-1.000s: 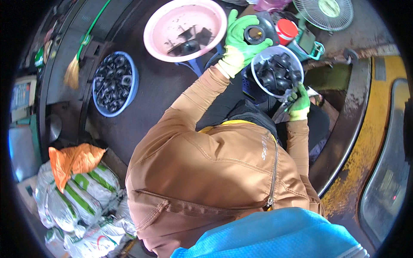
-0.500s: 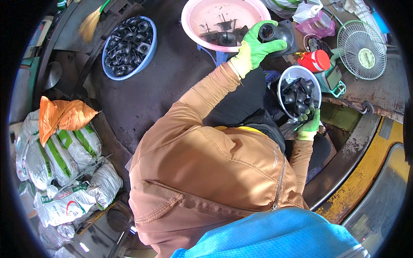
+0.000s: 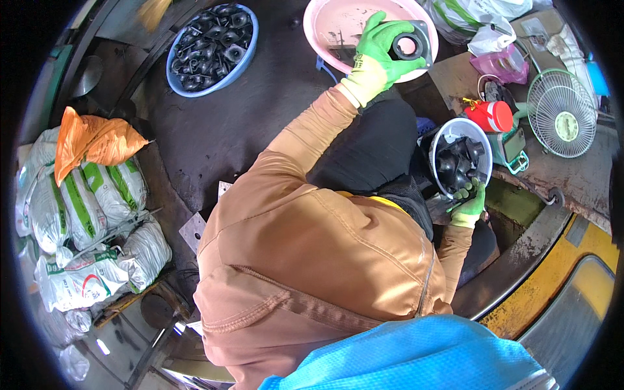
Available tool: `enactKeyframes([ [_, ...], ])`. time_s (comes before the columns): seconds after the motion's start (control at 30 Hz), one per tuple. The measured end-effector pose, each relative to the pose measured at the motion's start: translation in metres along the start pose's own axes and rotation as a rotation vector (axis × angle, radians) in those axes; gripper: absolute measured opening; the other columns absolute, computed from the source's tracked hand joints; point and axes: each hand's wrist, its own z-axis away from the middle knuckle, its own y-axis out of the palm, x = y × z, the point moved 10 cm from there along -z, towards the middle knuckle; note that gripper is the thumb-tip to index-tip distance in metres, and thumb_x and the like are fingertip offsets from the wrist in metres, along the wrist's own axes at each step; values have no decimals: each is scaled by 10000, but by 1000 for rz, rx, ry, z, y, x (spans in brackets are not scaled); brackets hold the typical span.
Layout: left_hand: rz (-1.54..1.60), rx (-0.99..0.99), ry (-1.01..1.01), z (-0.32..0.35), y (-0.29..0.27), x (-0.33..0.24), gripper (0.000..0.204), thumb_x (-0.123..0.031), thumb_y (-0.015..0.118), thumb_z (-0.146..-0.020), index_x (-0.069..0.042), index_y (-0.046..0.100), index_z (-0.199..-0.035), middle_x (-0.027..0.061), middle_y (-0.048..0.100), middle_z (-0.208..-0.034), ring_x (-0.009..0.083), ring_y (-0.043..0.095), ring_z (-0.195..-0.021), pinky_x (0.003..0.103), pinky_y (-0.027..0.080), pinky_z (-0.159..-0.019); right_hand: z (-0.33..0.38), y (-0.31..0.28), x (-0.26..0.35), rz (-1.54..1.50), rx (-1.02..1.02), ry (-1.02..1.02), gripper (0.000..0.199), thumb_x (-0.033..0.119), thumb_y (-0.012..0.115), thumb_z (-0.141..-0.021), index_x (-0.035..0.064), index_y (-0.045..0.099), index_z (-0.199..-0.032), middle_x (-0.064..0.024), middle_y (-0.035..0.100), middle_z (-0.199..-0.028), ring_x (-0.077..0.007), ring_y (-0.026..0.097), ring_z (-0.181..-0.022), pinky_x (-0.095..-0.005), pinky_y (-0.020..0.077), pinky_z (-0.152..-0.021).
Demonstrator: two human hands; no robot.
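My left hand [image 3: 383,55], in a green and yellow glove, grips a black rubber part [image 3: 421,44] with a round hollow neck and a square flange. Its open ring faces up, and pink shows through the hole. The hand is over the near rim of a pink basin [image 3: 318,29]. My right hand [image 3: 469,207], gloved alike, is curled at the near rim of a white basket [image 3: 487,149] full of similar black parts [image 3: 458,162]. A thin dark thing shows beside its fingers; what that hand grips I cannot make out.
A blue tub [image 3: 250,62] heaped with black parts stands on the dark floor to the left. White sacks [image 3: 84,214] under an orange bag [image 3: 101,140] lie farther left. A fan [image 3: 562,114], a red jug [image 3: 491,116] and a green scale [image 3: 510,149] stand right.
My left hand has turned the black part so that its hollow neck now faces me, over the basin. My right hand stays at the basket. The whole view has shifted.
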Motion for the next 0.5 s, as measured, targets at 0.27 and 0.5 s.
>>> enactKeyframes([
  [0.27, -279, -165, 139, -4, -56, 11, 503, -263, 856, -555, -131, 666, -1001, 73, 689, -962, 285, 616, -980, 448, 369, -1040, -16, -7, -8, 41, 15, 22, 305, 395, 559, -940, 104, 594, -1023, 18, 520, -732, -82, 440, -545, -217, 352, -459],
  [0.5, -434, -237, 68, 6, -87, 32, 529, -293, 884, -553, -142, 687, -1021, 27, 690, -1012, 338, 560, -1089, 454, 424, -977, -28, -17, -14, 38, 49, 75, 272, 374, 547, -944, 109, 603, -963, 17, 547, -752, -94, 453, -553, -247, 401, -489],
])
